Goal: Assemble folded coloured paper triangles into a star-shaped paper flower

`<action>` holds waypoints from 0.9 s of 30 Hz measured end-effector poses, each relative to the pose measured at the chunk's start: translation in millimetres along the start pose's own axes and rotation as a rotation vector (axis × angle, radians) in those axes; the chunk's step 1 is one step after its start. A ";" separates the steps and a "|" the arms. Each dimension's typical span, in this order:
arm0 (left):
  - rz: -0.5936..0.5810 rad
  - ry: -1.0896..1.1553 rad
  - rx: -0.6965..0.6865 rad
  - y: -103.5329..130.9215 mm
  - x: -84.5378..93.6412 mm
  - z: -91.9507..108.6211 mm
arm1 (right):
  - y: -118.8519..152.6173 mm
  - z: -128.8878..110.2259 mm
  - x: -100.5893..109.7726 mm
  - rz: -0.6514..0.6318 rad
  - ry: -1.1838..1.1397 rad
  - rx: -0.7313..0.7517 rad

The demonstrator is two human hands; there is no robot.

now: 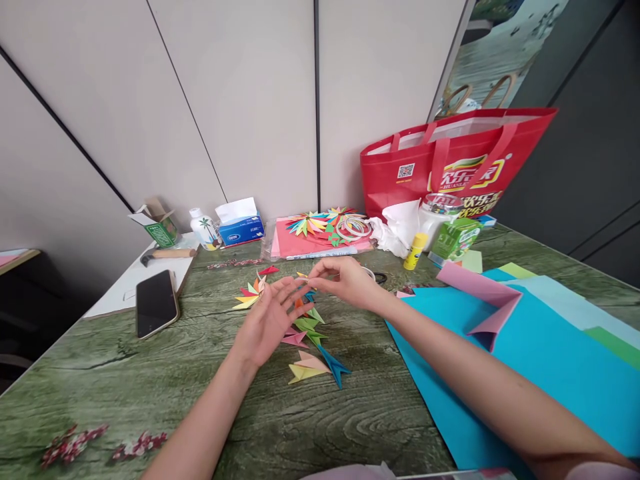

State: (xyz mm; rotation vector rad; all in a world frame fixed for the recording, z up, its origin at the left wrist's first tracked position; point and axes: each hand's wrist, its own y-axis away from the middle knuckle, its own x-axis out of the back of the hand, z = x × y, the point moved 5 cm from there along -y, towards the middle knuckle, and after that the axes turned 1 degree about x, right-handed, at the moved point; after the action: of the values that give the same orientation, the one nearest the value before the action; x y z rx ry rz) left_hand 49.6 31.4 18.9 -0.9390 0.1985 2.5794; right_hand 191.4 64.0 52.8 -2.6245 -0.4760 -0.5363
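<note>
My left hand [273, 317] is turned palm up over the table, fingers stretched out and slightly apart. Thumb and forefinger of my right hand [343, 281] are pinched together at the left fingertips; what they hold, if anything, is too small to make out. Below and behind the hands lie folded paper pieces: a green piece [309, 328], a pink piece [295, 338], a blue piece [336, 367] and a peach-and-yellow pair [307, 367]. Left of the fingers sits a fan-like cluster of multicoloured folded paper [250, 293], partly hidden by my left hand.
Blue paper sheets [500, 360] with a folded pink strip [480, 287] cover the right side. A yellow glue stick [415, 251], red bag [400, 177], tissue pack [241, 230], white bottle [204, 230] and paper stars [307, 224] line the back. A phone [157, 303] and hammer [167, 254] lie left.
</note>
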 end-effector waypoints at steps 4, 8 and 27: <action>-0.020 -0.025 -0.002 0.3 -1.7 -1.3 | 1.9 2.0 -0.3 -0.027 -0.033 0.004; -0.012 -0.041 -0.002 0.5 -2.1 -1.8 | 2.1 5.3 0.1 0.009 -0.077 -0.010; 0.219 -0.388 -0.268 5.9 0.6 17.4 | 0.9 7.0 29.9 0.140 0.030 -0.097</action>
State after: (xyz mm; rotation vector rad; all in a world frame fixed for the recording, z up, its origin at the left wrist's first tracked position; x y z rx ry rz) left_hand 36.5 30.8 31.8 -0.5001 -0.1649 2.9821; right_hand 219.7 73.7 59.7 -2.7123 -0.2597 -0.5652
